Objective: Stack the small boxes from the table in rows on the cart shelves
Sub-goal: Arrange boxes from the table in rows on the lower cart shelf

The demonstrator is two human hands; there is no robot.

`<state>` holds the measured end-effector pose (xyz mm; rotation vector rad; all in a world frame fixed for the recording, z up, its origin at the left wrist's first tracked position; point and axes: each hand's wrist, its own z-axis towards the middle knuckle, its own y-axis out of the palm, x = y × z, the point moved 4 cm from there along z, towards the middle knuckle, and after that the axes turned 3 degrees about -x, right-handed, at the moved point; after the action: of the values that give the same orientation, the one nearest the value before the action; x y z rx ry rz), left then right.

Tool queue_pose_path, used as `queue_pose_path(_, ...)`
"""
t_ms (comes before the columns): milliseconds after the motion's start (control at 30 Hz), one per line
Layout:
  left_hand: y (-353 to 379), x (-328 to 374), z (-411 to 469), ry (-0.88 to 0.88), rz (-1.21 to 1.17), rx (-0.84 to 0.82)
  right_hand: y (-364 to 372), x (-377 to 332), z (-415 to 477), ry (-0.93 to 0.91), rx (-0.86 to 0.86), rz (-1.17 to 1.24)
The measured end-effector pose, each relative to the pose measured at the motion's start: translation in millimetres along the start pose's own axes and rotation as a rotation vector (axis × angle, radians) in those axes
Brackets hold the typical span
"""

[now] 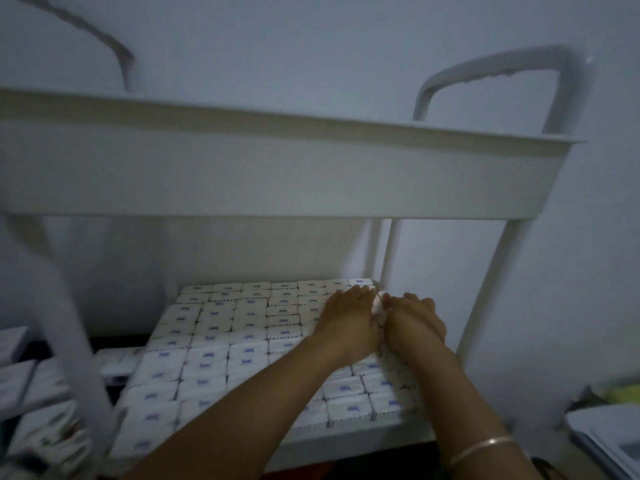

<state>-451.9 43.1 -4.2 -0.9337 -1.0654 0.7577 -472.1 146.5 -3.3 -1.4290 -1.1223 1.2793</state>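
Several rows of small white boxes with blue marks (221,355) cover the lower shelf (356,441) of a white cart. Both my hands reach to the shelf's far right corner. My left hand (349,320) lies on the boxes with its fingers stretched toward the back row. My right hand (414,322) sits beside it, fingers curled. A small white box (380,308) shows between the two hands; it appears held by both. The boxes under my forearms are hidden.
The cart's upper tray (277,168) overhangs the lower shelf, with a handle (498,74) at the right. A cart post (495,289) stands just right of my hands. More white boxes (20,379) lie at the left. Papers (606,441) sit at the lower right.
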Motion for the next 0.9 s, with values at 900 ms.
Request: queue_pose_path(900, -42.4, 3.2, -357.1, -0.007, 0.277, -0.015, 49.7, -0.8, -265.2, -0.481, -0.496, 0.046)
